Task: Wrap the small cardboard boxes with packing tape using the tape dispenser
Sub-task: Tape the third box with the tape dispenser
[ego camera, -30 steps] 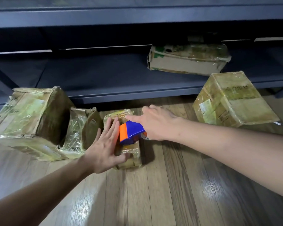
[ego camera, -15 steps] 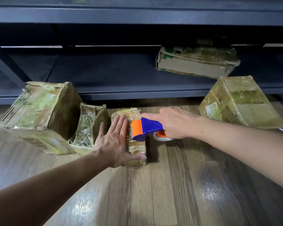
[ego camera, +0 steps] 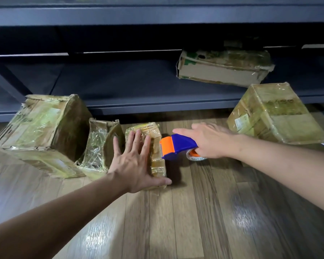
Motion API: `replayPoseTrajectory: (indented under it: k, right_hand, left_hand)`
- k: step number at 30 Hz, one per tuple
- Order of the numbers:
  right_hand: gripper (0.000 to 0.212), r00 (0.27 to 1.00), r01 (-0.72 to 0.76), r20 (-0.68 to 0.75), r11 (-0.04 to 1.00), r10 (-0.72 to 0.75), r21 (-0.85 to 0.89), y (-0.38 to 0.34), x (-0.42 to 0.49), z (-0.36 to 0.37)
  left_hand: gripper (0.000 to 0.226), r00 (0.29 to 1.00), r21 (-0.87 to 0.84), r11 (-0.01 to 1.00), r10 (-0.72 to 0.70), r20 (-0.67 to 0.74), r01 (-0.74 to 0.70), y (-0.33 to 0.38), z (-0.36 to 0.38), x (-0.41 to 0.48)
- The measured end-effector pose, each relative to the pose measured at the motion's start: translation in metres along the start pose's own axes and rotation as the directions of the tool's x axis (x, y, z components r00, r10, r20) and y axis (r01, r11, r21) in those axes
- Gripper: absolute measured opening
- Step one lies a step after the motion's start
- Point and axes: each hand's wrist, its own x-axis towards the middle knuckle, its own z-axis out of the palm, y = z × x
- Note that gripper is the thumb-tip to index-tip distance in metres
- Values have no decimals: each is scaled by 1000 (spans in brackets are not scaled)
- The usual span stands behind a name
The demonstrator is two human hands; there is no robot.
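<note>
Flat and spread, my left hand (ego camera: 133, 161) presses down on the small box (ego camera: 157, 163). The fingers are straight and fanned over its top, and the thumb lies along its near edge. This box, glossy with tape, stands on the wooden floor (ego camera: 176, 212) right in front of me.

My right hand (ego camera: 209, 141) grips the tape dispenser (ego camera: 178, 145) from above, the fingers curled round its blue body and the forefinger stretched along the top. Its orange cutter end sits at the right side of the small box. I cannot tell whether it touches the cardboard. The tape roll (ego camera: 195, 156) shows just beneath my palm, low to the floor.

Just beside the small box on its left leans a crumpled box (ego camera: 99, 144), and left of that lies a large taped box (ego camera: 43, 131). Another taped box (ego camera: 275, 116) sits on the floor behind my right wrist. A flat box (ego camera: 223, 68) rests on the dark blue shelf (ego camera: 138, 86) beyond.
</note>
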Motion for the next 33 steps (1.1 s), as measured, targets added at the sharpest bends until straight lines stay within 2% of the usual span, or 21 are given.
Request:
replayPoseTrajectory:
  k: [3,8,15,17,21,24,29,33]
  right_hand:
    - [74,1000,3,-17,1000,-3,16,1,3,1]
    - [67,999,25,-43,998,-22,60,2,7,3]
    - [62,995,94,-55,954,-82,285,15,-7,14]
    - [64,998,63,-44,945,-52,321,28,-13,15]
    - [76,1000,12,3,948,-14,318,38,-14,19]
    - [78,1000,-2,-27,952,10,307,34,-8,23]
    - [80,999,-32,3,963,33,268,26,-5,32]
    - [80,1000,-16,-22,962,23,273,15,-1,29]
  left_hand:
    - [149,999,-34,999,-5,-35,4,20,0,8]
    - [117,996,-81,996,-43,-80,37,20,8,26]
    - [110,998,-99,994,-55,-38,51,19,5,25]
    - [110,997,-115,992,-56,-46,50,15,6,23]
    - [115,993,-140,989,-69,-98,55,10,8,19]
    - [120,986,-228,973,-81,-149,45,6,10,15]
    - [112,980,-290,957,-68,-187,11,4,11,16]
    - [100,955,-496,866,-87,-282,-68,5,7,9]
